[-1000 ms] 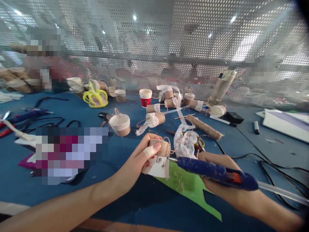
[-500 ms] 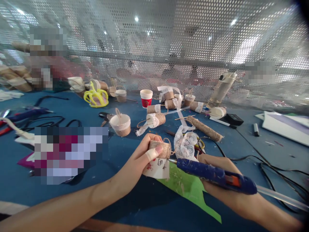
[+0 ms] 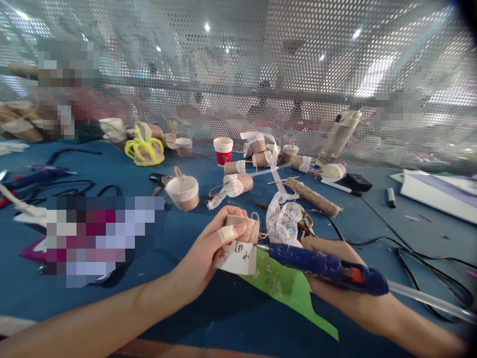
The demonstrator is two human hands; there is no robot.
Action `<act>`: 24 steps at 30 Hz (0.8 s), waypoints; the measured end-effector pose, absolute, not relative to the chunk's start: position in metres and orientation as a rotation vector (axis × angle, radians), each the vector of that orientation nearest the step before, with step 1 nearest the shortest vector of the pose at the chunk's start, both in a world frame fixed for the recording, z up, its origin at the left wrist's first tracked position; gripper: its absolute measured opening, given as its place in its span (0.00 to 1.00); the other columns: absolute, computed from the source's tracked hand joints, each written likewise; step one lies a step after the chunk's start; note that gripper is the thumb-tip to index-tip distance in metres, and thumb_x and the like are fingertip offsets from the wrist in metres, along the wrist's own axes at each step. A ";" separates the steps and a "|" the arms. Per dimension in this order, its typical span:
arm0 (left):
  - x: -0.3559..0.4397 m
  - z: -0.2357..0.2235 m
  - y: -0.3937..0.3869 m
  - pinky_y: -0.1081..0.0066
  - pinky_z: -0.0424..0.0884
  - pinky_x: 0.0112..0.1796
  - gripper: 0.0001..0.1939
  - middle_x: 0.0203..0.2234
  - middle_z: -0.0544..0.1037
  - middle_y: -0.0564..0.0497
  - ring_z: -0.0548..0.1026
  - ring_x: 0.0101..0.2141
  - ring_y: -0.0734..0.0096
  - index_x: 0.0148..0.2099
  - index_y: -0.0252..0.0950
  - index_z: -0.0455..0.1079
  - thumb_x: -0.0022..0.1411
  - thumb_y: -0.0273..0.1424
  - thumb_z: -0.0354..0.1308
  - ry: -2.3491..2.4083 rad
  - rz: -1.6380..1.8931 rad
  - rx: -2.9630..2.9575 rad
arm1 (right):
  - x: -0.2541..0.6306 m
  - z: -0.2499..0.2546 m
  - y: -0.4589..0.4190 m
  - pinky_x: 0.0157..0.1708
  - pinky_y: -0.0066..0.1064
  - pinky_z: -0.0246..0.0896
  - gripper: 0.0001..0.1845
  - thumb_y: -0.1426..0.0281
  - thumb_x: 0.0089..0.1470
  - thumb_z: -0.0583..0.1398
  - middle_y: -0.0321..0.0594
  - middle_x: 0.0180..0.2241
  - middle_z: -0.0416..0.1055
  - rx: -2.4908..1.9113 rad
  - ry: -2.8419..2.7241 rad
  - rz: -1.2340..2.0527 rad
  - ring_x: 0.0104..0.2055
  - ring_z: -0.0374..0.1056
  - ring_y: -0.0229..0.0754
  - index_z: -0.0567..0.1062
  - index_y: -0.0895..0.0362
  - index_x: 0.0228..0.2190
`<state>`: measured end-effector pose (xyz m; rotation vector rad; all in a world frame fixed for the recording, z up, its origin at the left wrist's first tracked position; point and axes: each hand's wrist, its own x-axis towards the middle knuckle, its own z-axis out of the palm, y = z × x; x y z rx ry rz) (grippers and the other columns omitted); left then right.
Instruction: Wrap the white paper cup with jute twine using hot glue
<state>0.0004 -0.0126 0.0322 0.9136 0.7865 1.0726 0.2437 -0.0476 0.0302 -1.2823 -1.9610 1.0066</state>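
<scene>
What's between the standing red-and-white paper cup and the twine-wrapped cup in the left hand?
Head view: a rear lace-trimmed cup, then a front lace-trimmed cup nearer the left hand, both on their sides.

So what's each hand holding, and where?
The left hand holds a cup by its string-wrapped part; the right hand holds a glue gun, exact grip hidden.

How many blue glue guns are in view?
2: one glue gun in the right hand, nozzle by the held cup; another glue gun on the table, far left. More may be hidden.
</scene>
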 end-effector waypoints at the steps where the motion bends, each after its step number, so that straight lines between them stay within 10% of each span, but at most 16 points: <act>1: 0.000 0.033 -0.013 0.74 0.65 0.32 0.06 0.29 0.68 0.55 0.67 0.30 0.73 0.35 0.39 0.69 0.59 0.34 0.63 0.776 1.072 0.902 | 0.243 0.030 -0.048 0.24 0.30 0.46 0.13 0.73 0.49 0.59 0.30 0.22 0.57 -1.282 -1.961 1.012 0.25 0.49 0.36 0.58 0.53 0.22; 24: -0.003 0.029 -0.012 0.72 0.69 0.35 0.07 0.32 0.74 0.52 0.72 0.33 0.69 0.40 0.37 0.76 0.59 0.33 0.63 0.769 1.104 0.759 | 0.245 0.030 -0.049 0.26 0.31 0.47 0.13 0.75 0.49 0.58 0.30 0.23 0.56 -1.318 -1.928 1.075 0.26 0.51 0.37 0.57 0.53 0.23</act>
